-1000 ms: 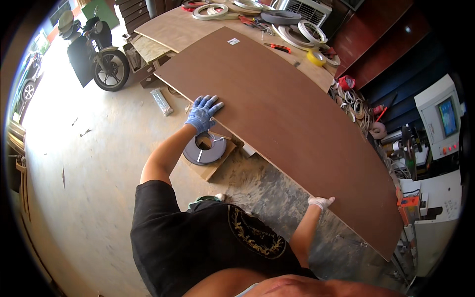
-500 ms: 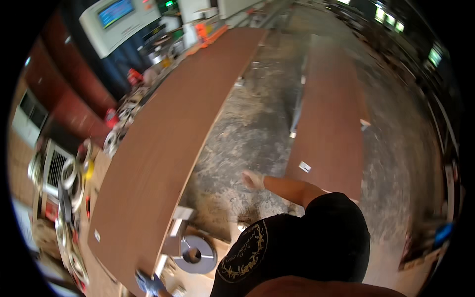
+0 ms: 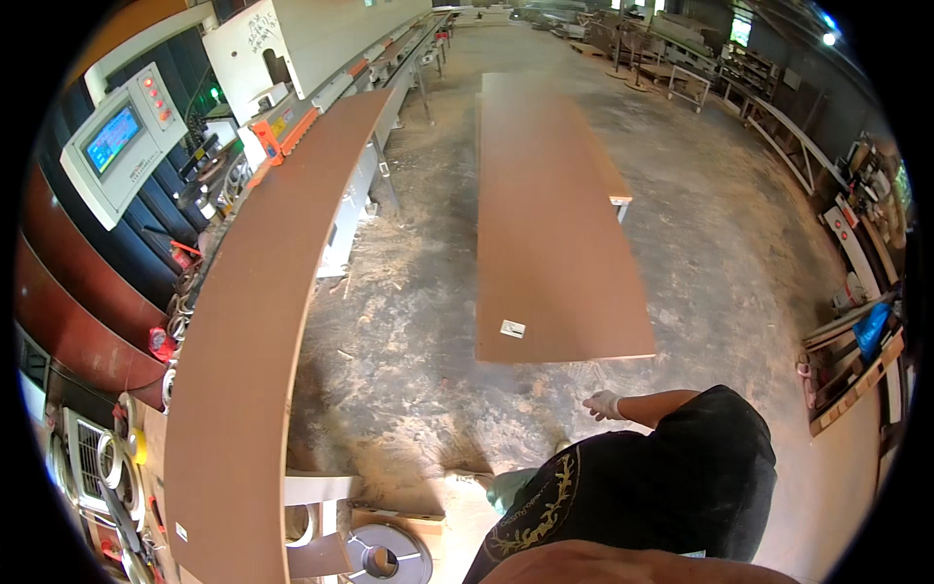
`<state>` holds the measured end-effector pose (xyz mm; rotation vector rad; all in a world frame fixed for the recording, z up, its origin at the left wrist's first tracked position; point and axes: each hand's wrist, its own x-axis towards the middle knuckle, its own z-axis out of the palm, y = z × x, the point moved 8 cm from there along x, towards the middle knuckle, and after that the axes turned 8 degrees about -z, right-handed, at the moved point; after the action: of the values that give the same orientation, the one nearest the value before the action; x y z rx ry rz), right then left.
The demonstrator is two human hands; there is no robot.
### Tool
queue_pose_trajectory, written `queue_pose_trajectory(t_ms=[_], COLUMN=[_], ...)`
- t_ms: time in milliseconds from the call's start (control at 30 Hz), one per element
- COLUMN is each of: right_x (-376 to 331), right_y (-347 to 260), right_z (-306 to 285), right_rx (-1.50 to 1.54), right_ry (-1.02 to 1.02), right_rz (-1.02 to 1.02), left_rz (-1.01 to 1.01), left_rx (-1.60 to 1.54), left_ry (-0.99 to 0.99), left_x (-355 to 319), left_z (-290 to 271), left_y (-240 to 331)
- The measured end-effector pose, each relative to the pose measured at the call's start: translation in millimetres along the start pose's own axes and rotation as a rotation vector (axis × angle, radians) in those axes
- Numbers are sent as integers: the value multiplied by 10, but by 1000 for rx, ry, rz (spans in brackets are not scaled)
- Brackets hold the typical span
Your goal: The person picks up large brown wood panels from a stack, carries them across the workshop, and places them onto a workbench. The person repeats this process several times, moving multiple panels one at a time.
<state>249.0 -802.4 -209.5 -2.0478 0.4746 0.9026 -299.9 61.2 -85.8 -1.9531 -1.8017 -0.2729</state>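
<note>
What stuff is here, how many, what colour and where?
Right board: one, brown, middle
Left board: one, brown, left side
Labels: two, white, one per board
Control panel: one, pale grey, upper left
Machine part: one, orange, left board's far end
Curved panels: two, dark red, left edge
Reel: one, grey, bottom middle
Roll: one, yellow, lower left
Background clutter: too small to count, upper right
Shirt: one, black, lower right
Right hand: one, pale glove, near right board
Left hand: not in view
</note>
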Motion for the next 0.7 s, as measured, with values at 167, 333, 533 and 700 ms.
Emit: queue_pose_trajectory(t_ms=[167,333,533,700], right_x=[-125,-276,-379,-272], right_y=[537,510,129,40], right_z=[-94,153,637,900], right_rx=[-172,-489,-436,-515], right_ry=[-47,-193,-215,-295], right_rz=[-119,-212,-301,-316], left_rz=[-54,224,188,282], left_rx=[171,-35,-158,-189], left_ry=[-433,77,-176,-86], left_x=[47,107,241,277], left_z=[-1076,-1116,-1886,-2053], left_y=[751,1125,1921,2183])
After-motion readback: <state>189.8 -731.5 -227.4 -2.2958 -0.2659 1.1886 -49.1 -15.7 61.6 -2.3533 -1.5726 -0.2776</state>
